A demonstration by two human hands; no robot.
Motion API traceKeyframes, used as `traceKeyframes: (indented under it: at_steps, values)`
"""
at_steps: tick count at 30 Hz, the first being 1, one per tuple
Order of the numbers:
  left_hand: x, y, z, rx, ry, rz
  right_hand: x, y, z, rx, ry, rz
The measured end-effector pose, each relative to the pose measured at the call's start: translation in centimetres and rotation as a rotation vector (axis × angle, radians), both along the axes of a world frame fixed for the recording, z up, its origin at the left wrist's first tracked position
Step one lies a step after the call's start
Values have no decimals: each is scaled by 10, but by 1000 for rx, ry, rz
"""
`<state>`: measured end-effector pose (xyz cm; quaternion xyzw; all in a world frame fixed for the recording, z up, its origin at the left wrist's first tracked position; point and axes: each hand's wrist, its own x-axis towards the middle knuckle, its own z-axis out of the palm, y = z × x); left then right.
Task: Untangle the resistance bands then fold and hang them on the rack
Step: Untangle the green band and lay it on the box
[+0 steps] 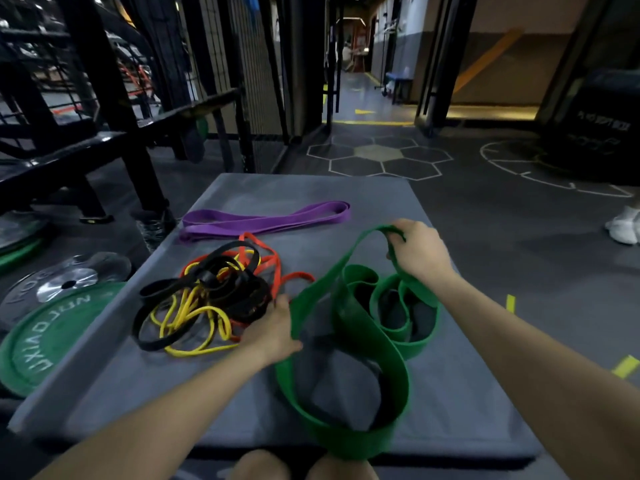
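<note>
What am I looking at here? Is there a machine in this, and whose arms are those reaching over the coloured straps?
There is no machine. A person wears a wide-angle camera on the head, so this one picture looks forward and down along their own bare arms.

In front of them lies a grey mat on a gym floor. The straps are resistance bands. Both hands hold the wide green band: the right hand lifts one end of its loop, and the left hand grips another part lower down. Much of that band lies in loose coils on the mat.

To the left is a knot of black, yellow and orange bands, still tangled together. Behind it lies a purple band, already separate and laid flat.

Weight plates lie on the floor at the left, beside a black metal rack.
</note>
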<state>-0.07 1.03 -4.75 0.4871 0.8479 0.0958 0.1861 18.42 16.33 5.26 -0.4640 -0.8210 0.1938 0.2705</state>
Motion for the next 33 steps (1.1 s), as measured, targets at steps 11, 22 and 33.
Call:
traceKeyframes:
  at_steps: [11,22,33]
  values:
    - [-30,-10,51,331,135,197,32,-26,4,-46,-220,162]
    - [-23,54,86,108,3,18,46,-17,-36,-119,-589,279]
    - [41,152,40,-247,-57,4,60,5,-40,-38,-551,384]
